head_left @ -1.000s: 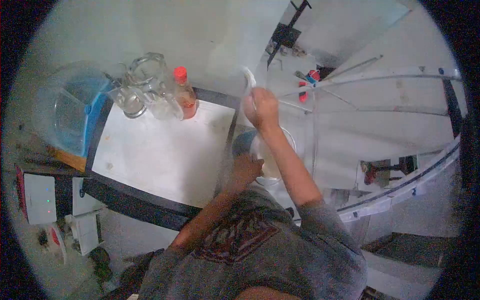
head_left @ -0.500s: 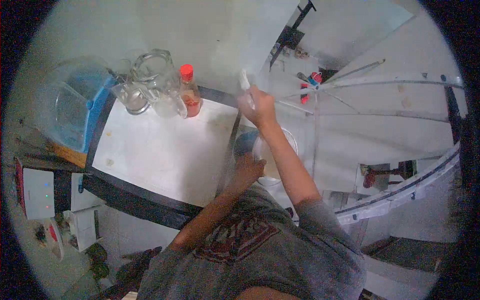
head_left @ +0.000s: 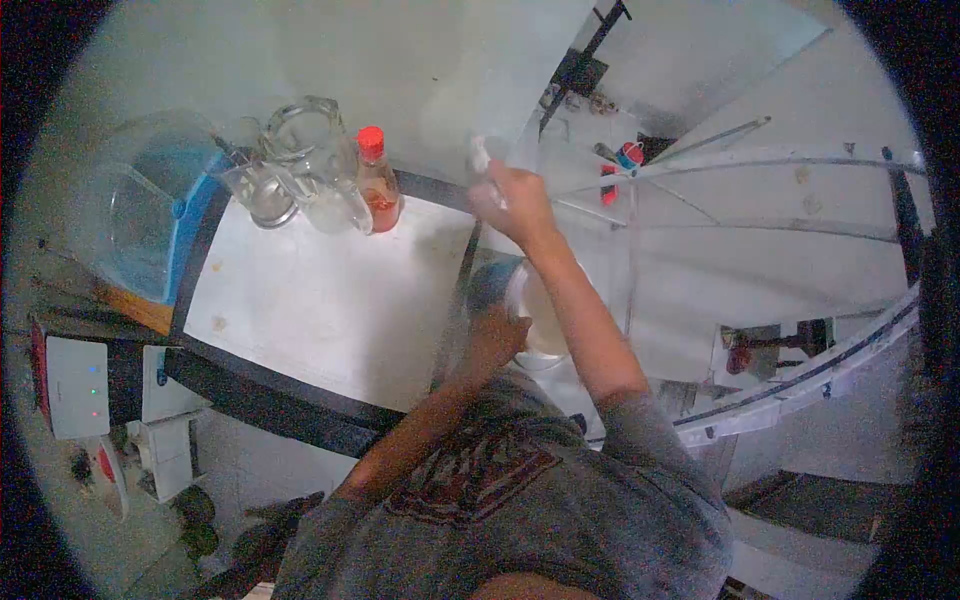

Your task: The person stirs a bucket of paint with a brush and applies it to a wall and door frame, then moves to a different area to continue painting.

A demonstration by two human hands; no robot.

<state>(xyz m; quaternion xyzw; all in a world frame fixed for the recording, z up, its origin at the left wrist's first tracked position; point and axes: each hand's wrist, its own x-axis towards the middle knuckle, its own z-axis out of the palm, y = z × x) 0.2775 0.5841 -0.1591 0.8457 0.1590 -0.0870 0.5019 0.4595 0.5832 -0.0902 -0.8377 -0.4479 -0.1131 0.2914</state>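
And the right hand [head_left: 513, 205] shifts again, its white tool [head_left: 480, 152] now a little farther left and tipped more to that side than half a second ago. Below it, the left hand [head_left: 500, 335] hasn't budged from the tub [head_left: 538, 300], and the bottle [head_left: 378, 195] is keeping its place left of the right grip.

The right fist is closed around the tool, pale end poking out past the fingers, close to the wall [head_left: 430, 110]; whether it touches there, I can't tell. Blur hides the tool's exact shape. The left fingers are curled closed on the tub's near-left side, thumb toward its opening, with something blue [head_left: 490, 283] just above that grip.

Right forearm reaches up and leftward, slanting across the tub's right side, wrist bent left. The left forearm comes in low, angled up and right. Left of both grips lies the white board [head_left: 320, 300], glassware [head_left: 300, 160] beside the bottle.
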